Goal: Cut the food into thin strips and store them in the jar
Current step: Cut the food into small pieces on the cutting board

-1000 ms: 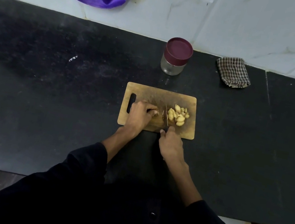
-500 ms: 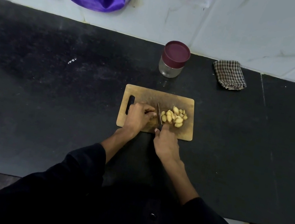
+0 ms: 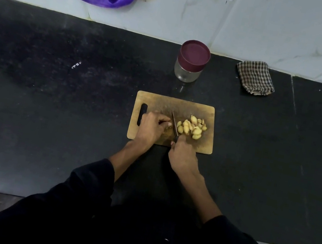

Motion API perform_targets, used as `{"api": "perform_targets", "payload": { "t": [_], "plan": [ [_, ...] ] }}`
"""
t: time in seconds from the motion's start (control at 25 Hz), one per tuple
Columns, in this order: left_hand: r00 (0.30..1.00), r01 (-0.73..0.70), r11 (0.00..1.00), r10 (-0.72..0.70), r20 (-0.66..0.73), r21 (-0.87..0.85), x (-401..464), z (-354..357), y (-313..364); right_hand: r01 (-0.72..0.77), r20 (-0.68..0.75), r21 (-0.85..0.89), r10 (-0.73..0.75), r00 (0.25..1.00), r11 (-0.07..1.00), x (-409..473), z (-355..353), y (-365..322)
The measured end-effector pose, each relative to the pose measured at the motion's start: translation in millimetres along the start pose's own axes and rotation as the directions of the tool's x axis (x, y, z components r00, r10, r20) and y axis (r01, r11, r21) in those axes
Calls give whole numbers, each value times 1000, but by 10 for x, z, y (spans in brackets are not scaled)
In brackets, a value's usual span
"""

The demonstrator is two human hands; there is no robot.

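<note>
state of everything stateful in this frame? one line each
jar: upright, maroon lid on, looks empty.
knife: gripped by right hand, blade on the board between the hands.
left hand: fingers curled, pinning a piece that is mostly hidden.
food pieces: cut, piled right of the blade.
cutting board: flat on the counter.
checked cloth: folded, behind the board to the right.

A wooden cutting board [image 3: 165, 103] lies on the dark surface [image 3: 48, 123]. On the board, the right hand [image 3: 182, 158] holds a knife [image 3: 174, 126]. The left hand [image 3: 150, 127] rests curled just left of the blade. Yellow food pieces [image 3: 192, 129] sit right of the knife. Behind the board stands a jar [image 3: 191, 62] with its lid on. A checked cloth [image 3: 255, 77] lies right of the jar.
</note>
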State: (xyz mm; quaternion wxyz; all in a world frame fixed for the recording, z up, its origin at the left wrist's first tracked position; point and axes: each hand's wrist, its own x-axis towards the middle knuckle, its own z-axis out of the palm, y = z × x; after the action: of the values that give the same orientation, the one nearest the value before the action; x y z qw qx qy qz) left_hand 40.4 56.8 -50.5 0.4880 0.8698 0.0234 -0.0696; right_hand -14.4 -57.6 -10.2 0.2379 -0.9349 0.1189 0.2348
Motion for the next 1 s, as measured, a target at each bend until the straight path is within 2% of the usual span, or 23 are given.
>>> {"api": "perform_targets", "payload": {
  "t": [0.48, 0.64, 0.8, 1.0],
  "plan": [
    [1000, 12, 1000, -12, -12, 2, -43, -12, 42, -78, 90, -22, 79, 993, 997, -100, 38, 130],
    [999, 36, 999, -36, -12, -17, -53, -24, 56, -120, 27, 27, 119, 993, 992, -181, 9, 186],
    [999, 51, 996, -51, -2, -69, -45, -27, 33, -70, -8, 98, 72, 997, 993, -174, -17, 166],
    [997, 74, 992, -74, 4, -104, -29, -36, 18, -18, 0, 63, 18, 1000, 998, -167, 16, 68]
  ]
}}
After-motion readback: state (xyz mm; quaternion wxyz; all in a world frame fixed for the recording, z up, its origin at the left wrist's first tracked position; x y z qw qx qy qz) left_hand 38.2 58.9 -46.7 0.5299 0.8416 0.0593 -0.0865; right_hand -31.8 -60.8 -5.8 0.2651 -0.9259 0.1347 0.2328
